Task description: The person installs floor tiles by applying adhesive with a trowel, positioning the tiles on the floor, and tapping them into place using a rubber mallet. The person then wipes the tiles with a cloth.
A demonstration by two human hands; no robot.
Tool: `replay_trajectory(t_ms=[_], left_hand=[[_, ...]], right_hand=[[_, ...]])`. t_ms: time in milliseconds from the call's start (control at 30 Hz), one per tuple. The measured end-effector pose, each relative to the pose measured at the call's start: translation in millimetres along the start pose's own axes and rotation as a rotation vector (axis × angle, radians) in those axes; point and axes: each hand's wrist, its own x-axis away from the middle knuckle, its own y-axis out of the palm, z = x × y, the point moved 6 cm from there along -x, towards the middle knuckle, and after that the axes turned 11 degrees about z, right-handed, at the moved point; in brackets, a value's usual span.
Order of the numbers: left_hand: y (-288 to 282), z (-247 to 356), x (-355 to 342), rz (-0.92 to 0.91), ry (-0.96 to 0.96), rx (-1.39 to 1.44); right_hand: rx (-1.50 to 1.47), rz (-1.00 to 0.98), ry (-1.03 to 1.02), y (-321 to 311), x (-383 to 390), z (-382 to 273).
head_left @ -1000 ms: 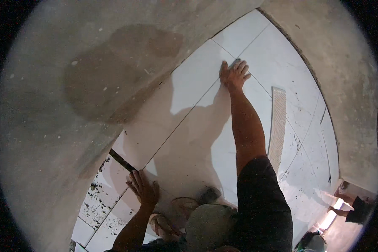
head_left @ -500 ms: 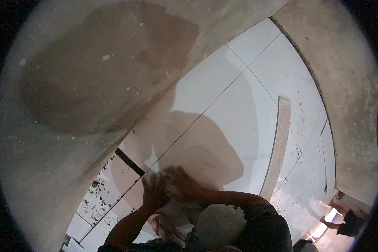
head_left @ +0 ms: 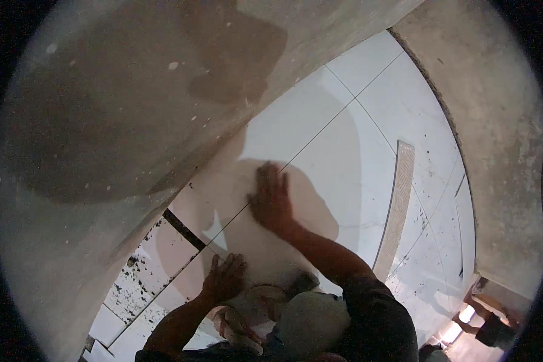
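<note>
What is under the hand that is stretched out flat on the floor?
The right hand lies flat on a big white floor tile, right at the thin joint line between two tiles. The bit of tile under the palm is covered, so that part cannot be seen.

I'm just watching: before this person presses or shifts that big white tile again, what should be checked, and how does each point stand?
1. Right hand flat on the large white tile: ok.
2. Left hand resting on the tile's near edge: ok.
3. Joint line to the neighbouring tile straight: ok.
4. Tile level with its neighbours: cannot tell.
5. Dark open gap beside the tile closed: not ok.
6. Loose narrow tile strip clear of the hands: ok.
</note>
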Motion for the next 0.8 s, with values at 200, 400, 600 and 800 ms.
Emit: replay_trajectory(t_ms=[200,400,600,800], left_hand=[[8.7,-0.5,10.4,0.083,-0.023,-0.004],[9.0,-3.5,5.1,0.041,-0.064,0.025],[2.2,-4.6,1.2,0.131,-0.208,-0.047],[-5.7,-8.5,7.3,0.178,-0.302,-0.070]], right_hand=[[-0.322,-0.195,-0.464,11.3,92.2,-88.5],[-0.066,-0.268,-0.120,-3.0,21.3,4.0],[0.315,0.153,0.087,-7.6,-71.1,178.0],[0.247,0.185,0.360,-11.1,-128.5,241.1]])
